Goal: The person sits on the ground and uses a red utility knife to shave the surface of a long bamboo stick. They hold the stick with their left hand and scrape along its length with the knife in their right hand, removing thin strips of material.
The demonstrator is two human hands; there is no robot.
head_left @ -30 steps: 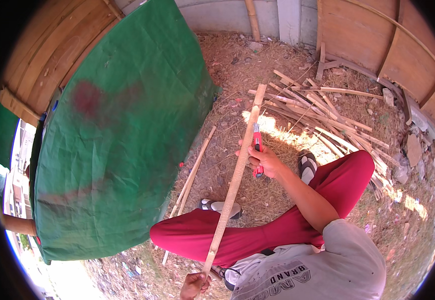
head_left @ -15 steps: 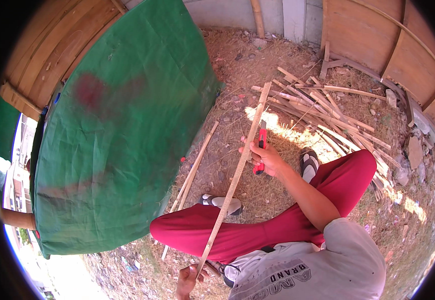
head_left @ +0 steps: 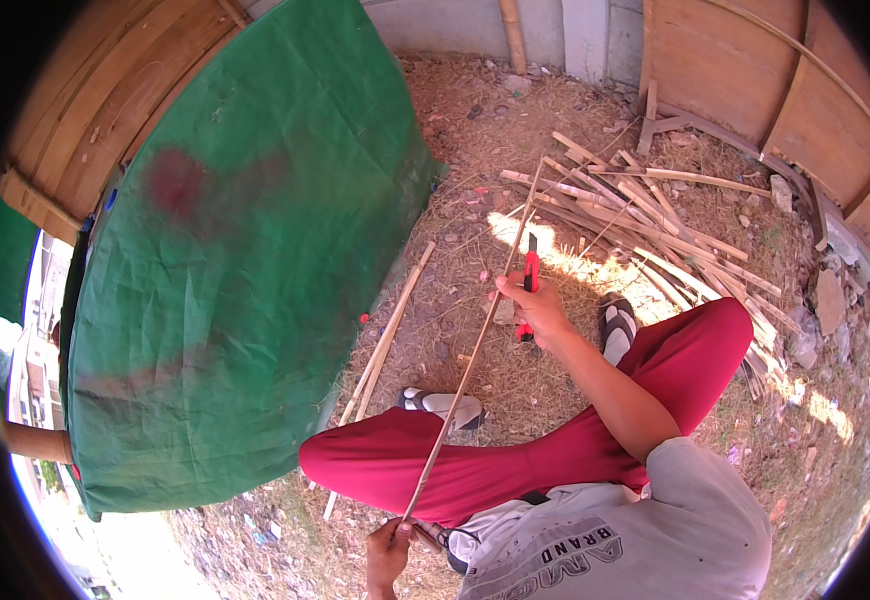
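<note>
A long, thin bamboo strip (head_left: pixel 469 368) slants across my lap, its narrow edge turned up. At its lower end my left hand (head_left: pixel 387 556) is closed around it. Farther up, my right hand (head_left: pixel 540 306) pinches the same strip between thumb and fingers. That hand also grips a red utility knife (head_left: pixel 531 270), blade pointing away from me and apart from the strip. Below both hands are my crossed legs in dark red trousers (head_left: pixel 575 420).
A pile of bamboo strips (head_left: pixel 655 225) lies on the dry ground ahead to the right. A few more strips (head_left: pixel 393 330) lie left of my feet, beside a large green tarp (head_left: pixel 245 260). Wooden panels (head_left: pixel 725 75) and rubble (head_left: pixel 831 300) border the right side.
The bamboo strip has rolled from its broad face to its narrow edge. My left hand has shifted slightly up and right; the knife has tilted more upright in my right hand.
</note>
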